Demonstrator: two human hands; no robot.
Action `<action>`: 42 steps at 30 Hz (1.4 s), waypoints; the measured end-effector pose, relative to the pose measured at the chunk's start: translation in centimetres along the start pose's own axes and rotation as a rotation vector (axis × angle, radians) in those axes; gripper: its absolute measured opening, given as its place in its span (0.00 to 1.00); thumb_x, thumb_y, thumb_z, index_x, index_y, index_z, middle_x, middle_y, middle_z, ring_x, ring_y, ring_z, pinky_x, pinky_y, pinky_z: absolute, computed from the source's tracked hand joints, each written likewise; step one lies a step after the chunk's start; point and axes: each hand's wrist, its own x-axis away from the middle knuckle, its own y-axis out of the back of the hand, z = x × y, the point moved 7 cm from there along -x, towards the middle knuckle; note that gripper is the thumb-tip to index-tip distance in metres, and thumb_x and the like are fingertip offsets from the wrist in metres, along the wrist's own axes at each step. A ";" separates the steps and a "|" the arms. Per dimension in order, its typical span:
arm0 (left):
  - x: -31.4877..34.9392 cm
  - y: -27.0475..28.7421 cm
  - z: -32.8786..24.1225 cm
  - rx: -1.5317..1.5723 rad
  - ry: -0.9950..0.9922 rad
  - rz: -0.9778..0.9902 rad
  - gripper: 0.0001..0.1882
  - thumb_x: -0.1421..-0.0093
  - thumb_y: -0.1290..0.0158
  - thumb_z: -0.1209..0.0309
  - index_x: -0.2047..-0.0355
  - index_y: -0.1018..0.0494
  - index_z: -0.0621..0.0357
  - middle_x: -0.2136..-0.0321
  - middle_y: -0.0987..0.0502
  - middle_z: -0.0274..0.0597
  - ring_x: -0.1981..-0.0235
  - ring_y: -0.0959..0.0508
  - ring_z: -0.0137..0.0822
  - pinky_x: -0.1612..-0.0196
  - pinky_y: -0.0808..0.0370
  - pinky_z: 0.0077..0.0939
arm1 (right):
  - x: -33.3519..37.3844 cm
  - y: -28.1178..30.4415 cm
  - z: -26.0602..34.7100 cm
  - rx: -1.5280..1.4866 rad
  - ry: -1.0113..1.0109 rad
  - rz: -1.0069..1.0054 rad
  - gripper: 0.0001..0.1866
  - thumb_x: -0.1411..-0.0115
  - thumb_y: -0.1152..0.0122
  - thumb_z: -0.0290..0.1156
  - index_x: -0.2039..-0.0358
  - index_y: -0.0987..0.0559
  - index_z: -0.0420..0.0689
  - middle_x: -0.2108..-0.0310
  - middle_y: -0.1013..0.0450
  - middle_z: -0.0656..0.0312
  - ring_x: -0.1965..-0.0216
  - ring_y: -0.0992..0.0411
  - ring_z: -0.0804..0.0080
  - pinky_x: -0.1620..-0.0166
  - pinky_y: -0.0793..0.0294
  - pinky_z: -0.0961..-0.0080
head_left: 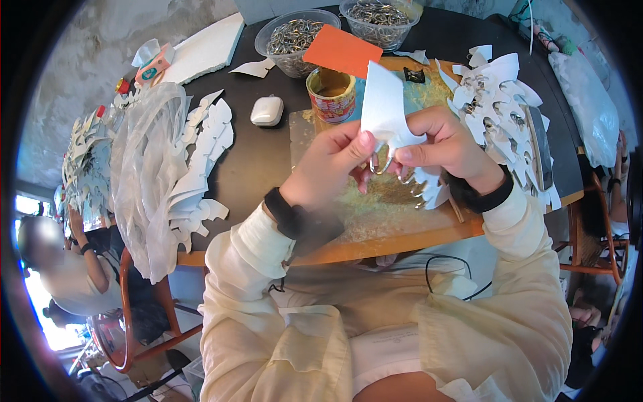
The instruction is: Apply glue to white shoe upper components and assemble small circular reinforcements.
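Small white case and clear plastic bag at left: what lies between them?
Dark tabletop, then white pieces beside the bag, in the head view.

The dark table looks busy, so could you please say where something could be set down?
The table is barest below the white case, between the left white pieces and the left hand. Another bare patch lies between the right tub and the right white pieces. Both sides and the space around the held white piece are crowded.

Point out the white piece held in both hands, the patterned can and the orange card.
White piece [384, 106]: head view, on its broad upper part.
Patterned can [333, 107]: head view, on its front wall.
Orange card [343, 51]: head view, on its middle.
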 end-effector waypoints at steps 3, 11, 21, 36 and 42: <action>-0.1 0.2 -0.2 0.050 -0.055 -0.011 0.24 0.36 0.57 0.49 0.58 0.31 0.61 0.73 0.29 0.35 0.75 0.28 0.26 0.75 0.28 0.21 | -0.3 0.3 -0.5 0.036 0.016 -0.017 0.14 0.38 0.43 0.34 0.64 0.22 0.33 0.70 0.24 0.62 0.71 0.28 0.80 0.65 0.27 0.82; -0.1 1.0 -0.6 -0.114 -0.029 -0.225 0.14 0.34 0.55 0.60 0.67 0.31 0.59 0.77 0.34 0.29 0.79 0.35 0.19 0.78 0.34 0.15 | -0.2 1.5 0.4 0.422 0.118 -0.314 0.14 0.43 0.38 0.38 0.68 0.22 0.37 0.77 0.30 0.70 0.78 0.38 0.88 0.75 0.40 0.87; -0.2 0.2 -1.0 -0.147 -0.009 -0.109 0.19 0.35 0.53 0.55 0.75 0.31 0.57 0.81 0.36 0.26 0.82 0.37 0.19 0.80 0.39 0.16 | 0.2 1.4 -0.4 0.129 0.034 -0.232 0.09 0.47 0.36 0.29 0.75 0.21 0.35 0.78 0.25 0.62 0.77 0.31 0.83 0.74 0.34 0.85; 0.0 0.1 -1.2 -0.216 -0.027 -0.054 0.14 0.35 0.53 0.62 0.70 0.29 0.61 0.82 0.34 0.28 0.83 0.33 0.20 0.82 0.35 0.16 | 0.2 1.0 0.1 0.432 0.125 -0.216 0.12 0.47 0.34 0.33 0.66 0.20 0.37 0.73 0.24 0.64 0.71 0.29 0.84 0.70 0.30 0.87; 0.3 -0.5 -1.3 -0.254 -0.062 0.018 0.16 0.37 0.50 0.59 0.72 0.28 0.59 0.82 0.34 0.27 0.83 0.35 0.18 0.81 0.37 0.15 | 0.4 0.4 -0.2 0.076 0.089 -0.150 0.11 0.44 0.36 0.32 0.63 0.20 0.40 0.72 0.25 0.67 0.72 0.31 0.84 0.69 0.33 0.86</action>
